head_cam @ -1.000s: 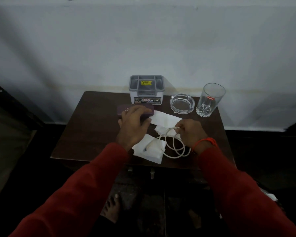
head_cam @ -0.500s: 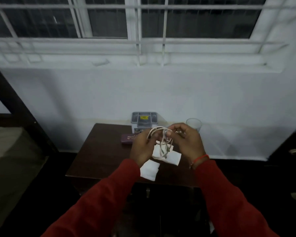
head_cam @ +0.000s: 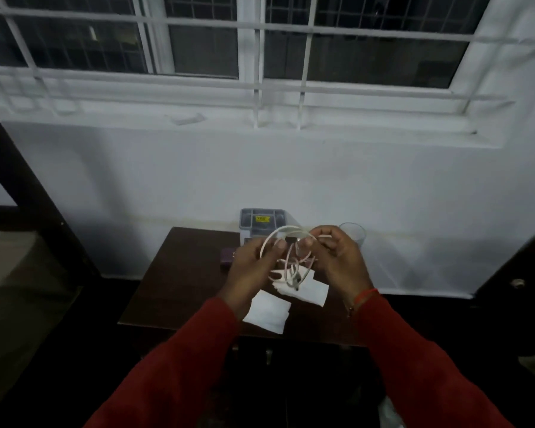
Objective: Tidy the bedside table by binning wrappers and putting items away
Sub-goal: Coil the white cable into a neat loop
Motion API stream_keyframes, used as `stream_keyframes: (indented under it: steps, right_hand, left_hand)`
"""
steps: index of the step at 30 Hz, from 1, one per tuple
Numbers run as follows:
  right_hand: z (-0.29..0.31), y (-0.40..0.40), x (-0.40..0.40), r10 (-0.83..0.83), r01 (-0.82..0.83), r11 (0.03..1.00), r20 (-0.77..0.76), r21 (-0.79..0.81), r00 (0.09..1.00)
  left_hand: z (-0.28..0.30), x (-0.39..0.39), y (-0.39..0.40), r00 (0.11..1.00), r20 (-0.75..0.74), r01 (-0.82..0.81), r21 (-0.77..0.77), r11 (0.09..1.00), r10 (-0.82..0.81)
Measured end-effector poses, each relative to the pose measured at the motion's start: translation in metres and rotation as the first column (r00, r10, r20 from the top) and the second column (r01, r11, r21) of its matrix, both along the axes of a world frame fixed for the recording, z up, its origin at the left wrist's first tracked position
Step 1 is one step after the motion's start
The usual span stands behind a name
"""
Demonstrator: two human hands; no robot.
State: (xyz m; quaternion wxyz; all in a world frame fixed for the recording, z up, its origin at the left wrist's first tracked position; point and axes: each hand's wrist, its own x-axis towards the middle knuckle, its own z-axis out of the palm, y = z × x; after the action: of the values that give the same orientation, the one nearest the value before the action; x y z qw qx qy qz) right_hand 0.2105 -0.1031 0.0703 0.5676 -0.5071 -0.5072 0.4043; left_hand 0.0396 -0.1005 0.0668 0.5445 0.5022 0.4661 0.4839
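Both hands hold a looped white cable (head_cam: 286, 242) up above the dark wooden bedside table (head_cam: 179, 279). My left hand (head_cam: 250, 270) pinches the loop's left side and my right hand (head_cam: 337, 257) grips its right side; loose ends with a dark plug dangle between them. Under the hands lie white paper wrappers (head_cam: 269, 313) and a second wrapper (head_cam: 314, 291) on the table. A purple case (head_cam: 227, 256) lies behind my left hand, partly hidden.
A grey compartment organiser box (head_cam: 261, 220) stands at the table's back edge against the white wall. A drinking glass (head_cam: 354, 233) stands at the back right, partly hidden by my right hand. A dark bed frame (head_cam: 28, 186) stands to the left, dark furniture on the right.
My right hand has lifted the cable off the table, and my left hand left the purple case to join it. My view has tilted up to show the window.
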Motion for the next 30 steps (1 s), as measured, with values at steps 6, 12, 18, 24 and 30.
stream_keyframes:
  steps: [6,12,18,24,30]
  right_hand:
    - [-0.003,0.022,0.016,-0.095,0.086,0.983,0.053,0.163,0.994]
    - [0.012,0.014,0.019,0.088,-0.065,0.996,-0.434,0.068,0.897]
    - [0.032,0.002,0.009,0.202,-0.276,0.961,-0.710,0.011,0.674]
    - [0.035,-0.004,0.017,0.179,-0.229,0.972,-0.797,0.053,0.578]
    - [0.026,-0.004,0.011,0.132,-0.128,0.991,-0.231,0.032,0.964]
  left_hand:
    - [-0.005,-0.007,0.016,0.998,0.060,-0.034,0.038,0.999,0.032]
    - [0.014,-0.013,0.020,0.919,0.352,-0.185,-0.021,0.983,0.180]
    - [0.023,-0.015,0.021,0.734,0.653,-0.068,-0.199,0.978,0.184]
    - [0.016,-0.035,0.028,0.625,0.727,-0.080,-0.305,0.949,0.286]
    - [0.018,-0.028,0.022,0.910,0.388,-0.143,-0.037,0.989,0.146]
